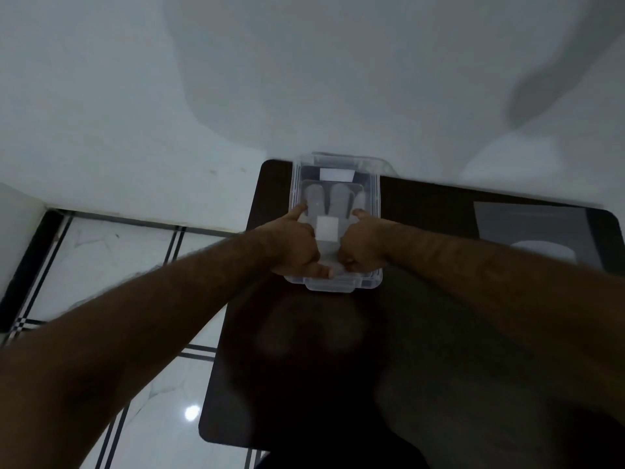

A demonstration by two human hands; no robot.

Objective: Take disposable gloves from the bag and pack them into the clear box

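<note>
A clear plastic box (pixel 374 198) stands at the far edge of a dark table (pixel 422 333), against the white wall. Inside it lies a translucent disposable glove (pixel 319 201), flat, fingers pointing away from me, with a small white square on its palm. My left hand (pixel 296 247) presses on the glove's left side inside the box, index finger stretched forward. My right hand (pixel 363 247) presses on its right side in the same way. A clear bag (pixel 531 231) with something white in it lies on the table at the right.
The table's left edge drops to a white tiled floor (pixel 101 265) with dark lines. The white wall (pixel 304 79) rises right behind the box. My forearms cross the dark tabletop toward the box.
</note>
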